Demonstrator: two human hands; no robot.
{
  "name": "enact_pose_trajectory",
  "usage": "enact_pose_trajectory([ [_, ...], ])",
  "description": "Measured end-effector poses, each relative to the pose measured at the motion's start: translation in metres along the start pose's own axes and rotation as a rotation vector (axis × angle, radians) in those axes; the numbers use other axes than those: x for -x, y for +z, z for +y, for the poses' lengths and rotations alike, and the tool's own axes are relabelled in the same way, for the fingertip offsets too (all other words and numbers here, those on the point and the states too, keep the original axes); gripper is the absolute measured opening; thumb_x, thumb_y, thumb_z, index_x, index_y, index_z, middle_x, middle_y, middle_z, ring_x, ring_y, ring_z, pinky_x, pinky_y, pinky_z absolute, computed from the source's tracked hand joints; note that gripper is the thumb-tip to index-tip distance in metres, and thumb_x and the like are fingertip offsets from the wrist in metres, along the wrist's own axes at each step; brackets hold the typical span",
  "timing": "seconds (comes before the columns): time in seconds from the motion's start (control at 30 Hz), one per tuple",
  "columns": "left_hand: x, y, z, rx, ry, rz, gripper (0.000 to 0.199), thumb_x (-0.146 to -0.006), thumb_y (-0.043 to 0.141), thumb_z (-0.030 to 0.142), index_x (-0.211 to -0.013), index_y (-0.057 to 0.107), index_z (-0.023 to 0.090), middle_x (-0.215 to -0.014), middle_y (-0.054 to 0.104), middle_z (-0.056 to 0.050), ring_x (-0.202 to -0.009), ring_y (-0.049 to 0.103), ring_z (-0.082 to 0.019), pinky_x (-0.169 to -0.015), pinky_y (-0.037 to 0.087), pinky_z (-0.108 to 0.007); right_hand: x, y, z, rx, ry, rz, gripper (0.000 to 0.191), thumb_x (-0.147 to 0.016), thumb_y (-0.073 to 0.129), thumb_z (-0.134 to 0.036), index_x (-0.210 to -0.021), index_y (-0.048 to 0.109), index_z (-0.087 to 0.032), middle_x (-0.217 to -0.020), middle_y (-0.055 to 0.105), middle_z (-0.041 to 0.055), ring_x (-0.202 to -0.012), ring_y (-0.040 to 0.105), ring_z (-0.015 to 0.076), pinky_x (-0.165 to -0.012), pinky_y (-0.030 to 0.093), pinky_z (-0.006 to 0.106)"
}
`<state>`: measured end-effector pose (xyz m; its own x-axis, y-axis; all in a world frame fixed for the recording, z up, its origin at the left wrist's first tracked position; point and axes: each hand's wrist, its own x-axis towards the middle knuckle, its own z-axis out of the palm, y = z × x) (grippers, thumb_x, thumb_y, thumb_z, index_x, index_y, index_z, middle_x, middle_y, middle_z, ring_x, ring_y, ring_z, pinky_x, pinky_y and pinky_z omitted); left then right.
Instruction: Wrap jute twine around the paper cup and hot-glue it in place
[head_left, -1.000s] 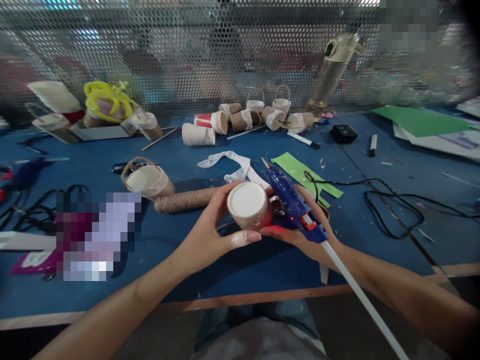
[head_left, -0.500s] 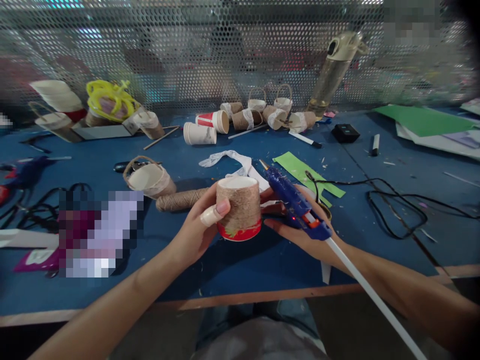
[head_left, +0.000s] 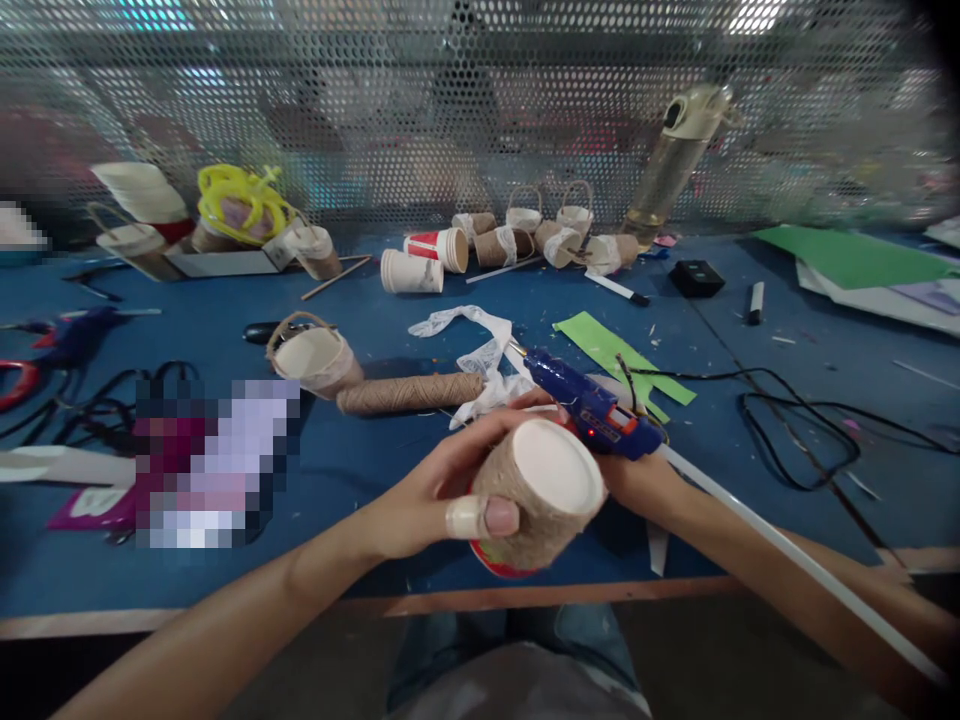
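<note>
My left hand [head_left: 457, 500] grips a paper cup [head_left: 544, 530] wrapped in brown twine, its thumb across the side and a bandage-like wrap on that thumb. The cup tilts, its white round end facing up toward me; a red band shows at the lower end. My right hand [head_left: 645, 490] is behind and right of the cup, largely covered, closed around a blue glue gun [head_left: 585, 400] with a small red light lit. A long white glue stick [head_left: 795, 560] runs out of its back. The nozzle points away to the upper left, near white lace [head_left: 487, 355].
A twine spool [head_left: 412, 393] and a handled basket cup [head_left: 319, 362] lie beyond my left hand. Green paper [head_left: 615, 350] and a black cord [head_left: 795, 400] are at right. Small twine baskets [head_left: 559, 243], paper cups [head_left: 411, 272] and a bottle [head_left: 671, 160] line the mesh panel.
The cup has come closer and lower right, tipping so its white end faces me. The glue gun has shifted slightly, its nozzle now lower and over the lace. My left hand has moved with the cup.
</note>
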<state>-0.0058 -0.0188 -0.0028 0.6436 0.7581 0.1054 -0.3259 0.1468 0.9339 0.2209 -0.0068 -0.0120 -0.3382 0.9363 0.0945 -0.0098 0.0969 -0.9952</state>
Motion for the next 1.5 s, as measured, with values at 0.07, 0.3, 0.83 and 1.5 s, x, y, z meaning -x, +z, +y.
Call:
enact_pose_trajectory([
  [0.07,0.000,0.003,0.002,-0.011,-0.009,-0.038,0.065,-0.077,0.086,0.050,-0.136,0.071,0.027,-0.156,0.058,-0.013,-0.144,0.051,-0.044,-0.119,0.041,-0.057,-0.001,0.000,0.000,-0.077,0.040,-0.083,0.033,-0.090,0.078,-0.037,-0.122,0.071,-0.033,-0.130,0.079,0.0035,-0.117,0.077,0.0275,-0.104,0.064,0.044],
  [0.3,0.004,0.008,0.001,0.104,-0.118,-0.301,0.078,-0.062,0.097,0.043,-0.133,0.071,0.025,-0.120,0.074,-0.012,-0.105,0.071,-0.032,-0.093,0.058,-0.042,-0.001,0.004,-0.007,-0.168,0.102,-0.161,0.023,-0.091,0.077,-0.033,-0.114,0.075,-0.031,-0.127,0.080,0.0049,-0.116,0.078,0.0272,-0.106,0.063,0.045],
  [0.83,0.002,0.001,0.001,-0.008,-0.025,-0.370,0.082,-0.057,0.097,0.052,-0.129,0.074,0.023,-0.121,0.074,-0.014,-0.110,0.069,-0.037,-0.098,0.055,-0.047,-0.019,0.031,0.017,-0.340,0.131,-0.373,0.042,-0.083,0.085,-0.042,-0.119,0.073,-0.024,-0.122,0.081,0.0087,-0.108,0.081,0.0271,-0.102,0.064,0.046],
  [1.5,0.003,-0.007,-0.008,0.153,0.135,0.036,0.070,-0.074,0.081,0.059,-0.129,0.069,0.018,-0.121,0.076,-0.019,-0.112,0.072,-0.040,-0.099,0.054,-0.052,-0.016,-0.008,-0.065,0.258,-0.373,0.196,0.013,-0.096,0.075,-0.023,-0.091,0.065,-0.028,-0.099,0.080,-0.0005,-0.096,0.077,0.0201,-0.093,0.062,0.039],
])
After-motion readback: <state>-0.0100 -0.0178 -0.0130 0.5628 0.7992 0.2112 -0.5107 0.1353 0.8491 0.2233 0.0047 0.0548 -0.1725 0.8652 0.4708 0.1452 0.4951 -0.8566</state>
